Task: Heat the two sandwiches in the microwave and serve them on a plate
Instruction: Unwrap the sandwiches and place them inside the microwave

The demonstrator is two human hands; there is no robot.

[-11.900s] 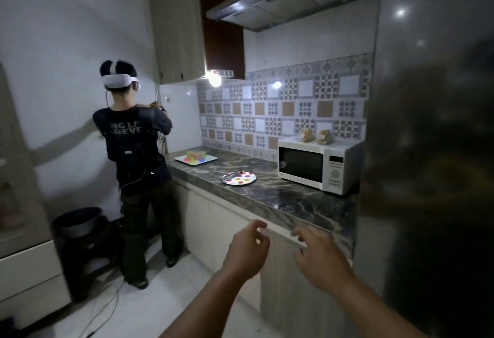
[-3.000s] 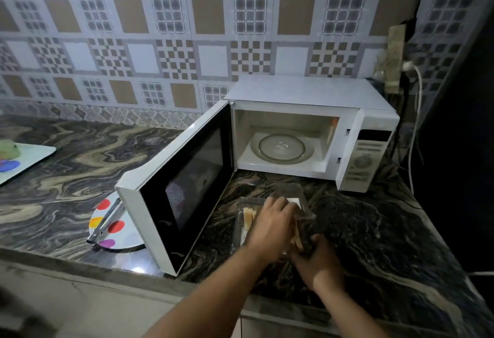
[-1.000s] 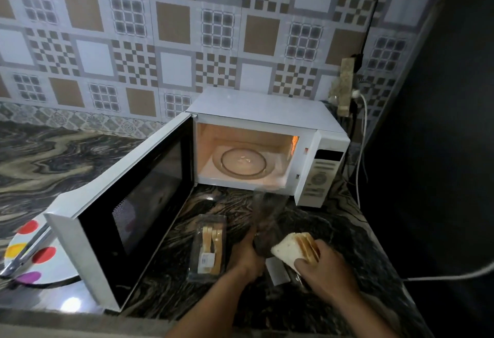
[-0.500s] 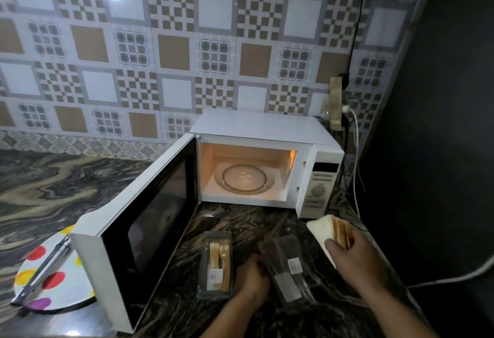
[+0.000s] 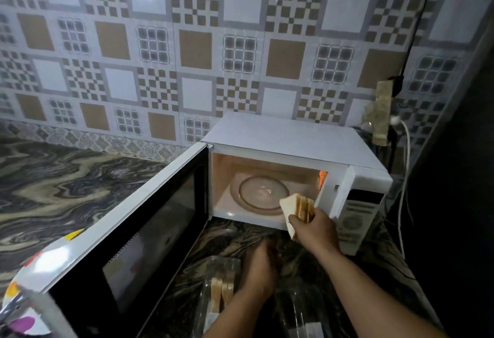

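My right hand (image 5: 313, 227) grips an unwrapped sandwich (image 5: 295, 209) at the mouth of the white microwave (image 5: 288, 138), just in front of its lit cavity and glass turntable (image 5: 263, 193). The microwave door (image 5: 133, 233) stands wide open to the left. My left hand (image 5: 260, 271) rests low on the marbled counter (image 5: 66, 177) between the two plastic packs, fingers blurred in shadow. The second sandwich (image 5: 220, 291) lies in its clear plastic pack beside that hand. An empty clear pack (image 5: 302, 319) lies to the right of it.
A white plate with coloured dots (image 5: 29, 311) and metal tongs (image 5: 10, 308) on it sits at the lower left, partly behind the door. A wall socket (image 5: 382, 113) and white cable (image 5: 406, 166) are right of the microwave. A dark wall closes the right side.
My right hand has carried the unwrapped sandwich left and forward to the microwave opening. My left hand has stayed down by the packs on the counter.
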